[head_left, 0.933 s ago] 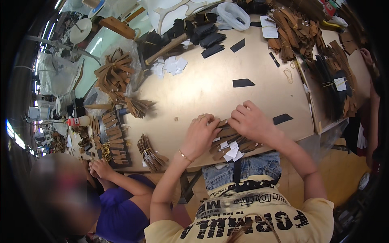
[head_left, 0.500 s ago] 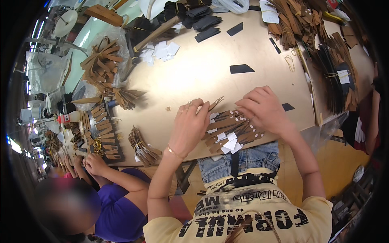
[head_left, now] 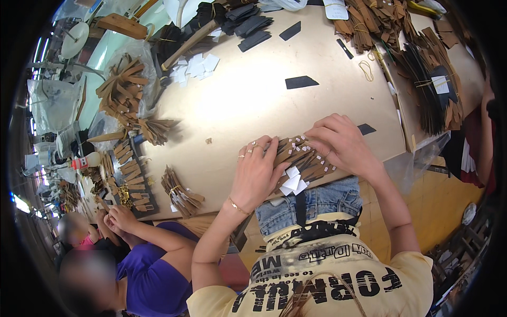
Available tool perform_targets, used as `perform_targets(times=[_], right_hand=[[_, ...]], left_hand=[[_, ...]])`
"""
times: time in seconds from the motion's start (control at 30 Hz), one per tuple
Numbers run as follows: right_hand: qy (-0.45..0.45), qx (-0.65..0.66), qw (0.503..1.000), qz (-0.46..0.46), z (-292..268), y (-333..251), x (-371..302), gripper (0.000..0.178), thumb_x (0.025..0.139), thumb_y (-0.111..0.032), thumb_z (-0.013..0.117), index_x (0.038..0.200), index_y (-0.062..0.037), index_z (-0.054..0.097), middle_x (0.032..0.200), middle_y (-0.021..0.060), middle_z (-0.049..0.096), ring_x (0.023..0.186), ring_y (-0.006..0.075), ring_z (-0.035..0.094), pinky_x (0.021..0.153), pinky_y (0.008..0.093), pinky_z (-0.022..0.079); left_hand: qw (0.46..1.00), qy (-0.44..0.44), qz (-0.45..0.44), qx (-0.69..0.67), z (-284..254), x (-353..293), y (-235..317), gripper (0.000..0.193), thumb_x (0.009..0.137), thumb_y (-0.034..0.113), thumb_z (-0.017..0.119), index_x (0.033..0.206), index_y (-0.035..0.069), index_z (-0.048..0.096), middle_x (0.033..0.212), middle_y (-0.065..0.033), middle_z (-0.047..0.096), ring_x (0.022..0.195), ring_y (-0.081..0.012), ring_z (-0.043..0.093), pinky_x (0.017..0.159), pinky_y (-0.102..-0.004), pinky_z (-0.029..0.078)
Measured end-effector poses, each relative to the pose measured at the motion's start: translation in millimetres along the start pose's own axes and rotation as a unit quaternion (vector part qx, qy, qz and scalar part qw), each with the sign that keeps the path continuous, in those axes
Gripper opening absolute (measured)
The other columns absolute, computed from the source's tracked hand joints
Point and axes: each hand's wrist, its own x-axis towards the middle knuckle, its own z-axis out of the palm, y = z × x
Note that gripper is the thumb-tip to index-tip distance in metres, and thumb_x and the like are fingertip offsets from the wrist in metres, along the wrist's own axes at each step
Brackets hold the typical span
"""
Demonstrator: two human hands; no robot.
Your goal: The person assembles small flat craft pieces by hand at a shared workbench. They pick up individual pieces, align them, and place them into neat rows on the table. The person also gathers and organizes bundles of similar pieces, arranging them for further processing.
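Observation:
A fanned pile of brown leather-like strips (head_left: 292, 154) lies at the table's near edge, right in front of me. Small white tags dot the strips' far ends. Several white paper slips (head_left: 291, 182) rest on their near side. My left hand (head_left: 254, 171) is closed around the pile's left edge, thumb on the near side and fingers on the far side. From the right, my right hand (head_left: 342, 145) reaches over the pile, its fingers bent and closed on the strips' tagged ends. Its fingertips are partly hidden.
A tied bundle of brown strips (head_left: 179, 193) lies to the left. Black pieces (head_left: 302, 82) and white slips (head_left: 195, 68) are farther back. More bundles (head_left: 429, 87) sit at the right. A co-worker in a purple shirt (head_left: 153, 274) works close on my left.
My left hand has come down and right onto the pile's left edge; the thin pointed item by its fingers no longer shows. The strips are gathered closer. The whole view has shifted slightly.

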Motion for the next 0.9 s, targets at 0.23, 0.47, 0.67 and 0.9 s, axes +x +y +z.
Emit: perform_targets(times=[0.23,0.47,0.67,0.9], right_hand=[[-0.027,-0.006,1.000,0.011,-2,-1,1,0.020,0.084,-0.014,0.070,0.102,-0.0058,0.068,0.096,0.0074,0.063,0.095,0.0268,0.059,0.084,0.0382,0.045],[-0.010,0.091,0.990,0.108,2,-8,9,0.026,0.089,-0.013,0.066,0.110,0.0020,0.064,0.091,0.0141,0.065,0.082,0.0291,0.065,0.076,0.0384,0.052],[0.007,0.235,0.951,0.200,8,-17,23,0.031,0.092,-0.012,0.064,0.117,0.0057,0.059,0.080,0.0154,0.067,0.073,0.0228,0.069,0.066,0.0326,0.053],[-0.046,0.322,0.909,0.262,19,-12,36,0.032,0.093,-0.015,0.063,0.119,0.0034,0.060,0.081,0.0089,0.067,0.070,0.0117,0.063,0.062,0.0267,0.050]], left_hand=[[0.998,-0.038,0.005,-0.049,-7,7,-9,0.042,0.087,0.016,0.067,0.123,-0.004,0.058,0.120,-0.0190,0.054,0.104,-0.0356,0.055,0.090,-0.0423,0.045],[0.998,-0.024,0.031,0.050,-1,8,-4,0.042,0.087,0.016,0.064,0.124,-0.001,0.055,0.119,-0.0180,0.054,0.104,-0.0350,0.056,0.088,-0.0419,0.046],[0.998,-0.024,0.009,0.050,8,11,-7,0.041,0.087,0.016,0.064,0.122,-0.001,0.053,0.121,-0.0168,0.053,0.110,-0.0334,0.054,0.090,-0.0430,0.047],[1.000,0.019,-0.002,-0.014,13,9,-9,0.041,0.086,0.011,0.066,0.123,0.001,0.053,0.120,-0.0176,0.052,0.107,-0.0360,0.054,0.091,-0.0449,0.046]])
